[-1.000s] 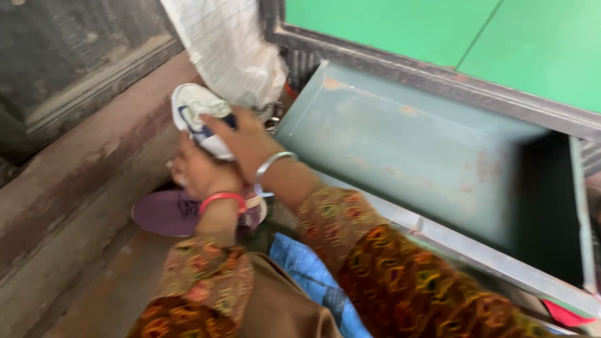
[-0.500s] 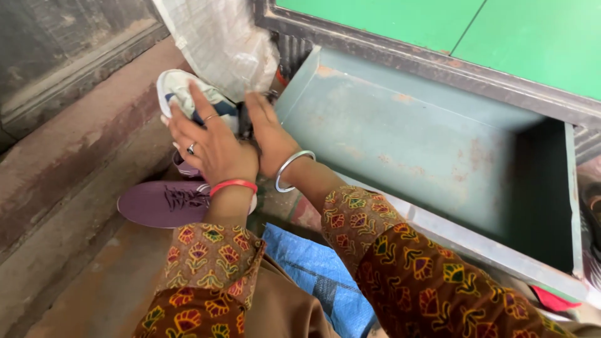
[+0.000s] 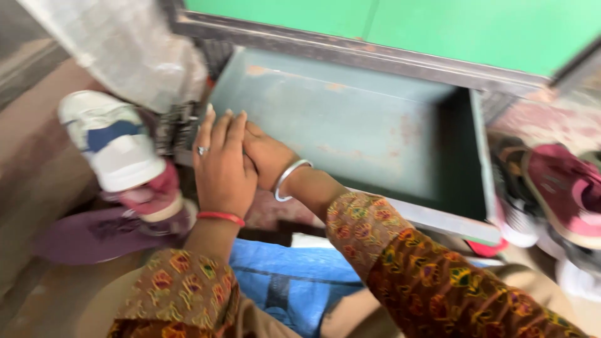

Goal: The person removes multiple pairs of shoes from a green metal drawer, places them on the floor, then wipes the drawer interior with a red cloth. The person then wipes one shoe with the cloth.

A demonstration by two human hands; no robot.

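Nearest us, over the blue cloth [image 3: 285,285], our left hand [image 3: 222,166] now lies flat, fingers straight, on our right hand [image 3: 266,153], holding nothing. Beyond, the white shoe [image 3: 113,141] we released rests leftward beside the grey metal tray [image 3: 350,131].

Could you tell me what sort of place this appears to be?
Probably a home shoe-storage corner at floor level: a worn grey-green metal drawer stands open under green panels, a white and blue sneaker is piled on a purple shoe beside it, and a maroon shoe lies to the right.
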